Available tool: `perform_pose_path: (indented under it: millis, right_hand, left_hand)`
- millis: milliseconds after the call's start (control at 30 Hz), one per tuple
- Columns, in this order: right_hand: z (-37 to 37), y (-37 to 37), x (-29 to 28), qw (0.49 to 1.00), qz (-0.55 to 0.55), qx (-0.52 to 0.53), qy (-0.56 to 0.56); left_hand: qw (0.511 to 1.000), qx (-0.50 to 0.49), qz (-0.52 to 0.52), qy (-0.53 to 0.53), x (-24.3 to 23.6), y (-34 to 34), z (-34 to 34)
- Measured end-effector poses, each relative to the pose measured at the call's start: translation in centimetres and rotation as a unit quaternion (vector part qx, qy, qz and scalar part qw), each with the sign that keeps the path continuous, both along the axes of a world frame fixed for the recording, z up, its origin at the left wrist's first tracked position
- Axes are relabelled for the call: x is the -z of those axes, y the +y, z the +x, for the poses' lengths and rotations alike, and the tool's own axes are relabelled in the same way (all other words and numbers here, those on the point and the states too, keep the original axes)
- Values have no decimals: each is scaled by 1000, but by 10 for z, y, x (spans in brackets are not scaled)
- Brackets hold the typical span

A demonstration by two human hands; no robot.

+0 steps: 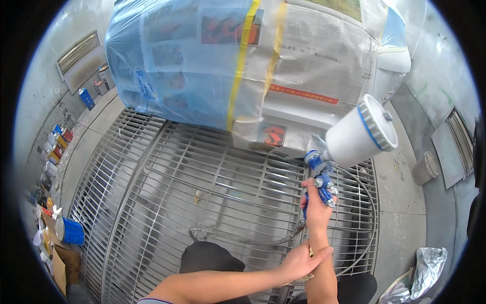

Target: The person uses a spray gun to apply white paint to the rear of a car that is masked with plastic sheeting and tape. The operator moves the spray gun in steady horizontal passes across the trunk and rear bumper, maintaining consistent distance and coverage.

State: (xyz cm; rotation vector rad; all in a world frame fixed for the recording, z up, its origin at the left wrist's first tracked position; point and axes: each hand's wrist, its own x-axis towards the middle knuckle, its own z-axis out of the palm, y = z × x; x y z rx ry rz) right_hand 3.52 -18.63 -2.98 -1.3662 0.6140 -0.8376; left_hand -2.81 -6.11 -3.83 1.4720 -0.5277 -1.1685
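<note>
My right hand (318,209) is wrapped round the handle of a spray gun (322,177) with a blue and silver body. On top of the gun sits a tilted white paint cup (354,134) with a grey lid and blue ring. An air hose (263,242) runs from the handle down over the floor grating. My left hand (297,264) closes round my right forearm, with a crumpled yellowish cloth (309,277) showing beneath its fingers. Ahead, close to the gun, a bare white panel (298,114) shows between sheets of masking newspaper (324,55).
Blue plastic film (177,96) and yellow tape (242,61) cover the large body ahead. Metal grating (202,167) forms the floor. At left stand a blue can (71,231) and cardboard boxes (59,266); at right, a bucket (425,168) and crumpled silver foil (428,271).
</note>
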Motion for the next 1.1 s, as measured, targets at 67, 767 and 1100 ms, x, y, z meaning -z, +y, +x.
perform_pose_path:
  millis: [67, 767, 1100]
  right_hand:
    - [13, 18, 2, 999, 13, -33, 12]
    - [12, 28, -46, 997, -41, 65, 5]
    - [-11, -10, -83, 994, -93, 60, 21]
  left_hand:
    - [999, -46, -2, 6, 13, 6, 3]
    - [982, -28, -162, -96, 22, 15, 14]
    - [951, 47, -173, -251, 9, 13, 32]
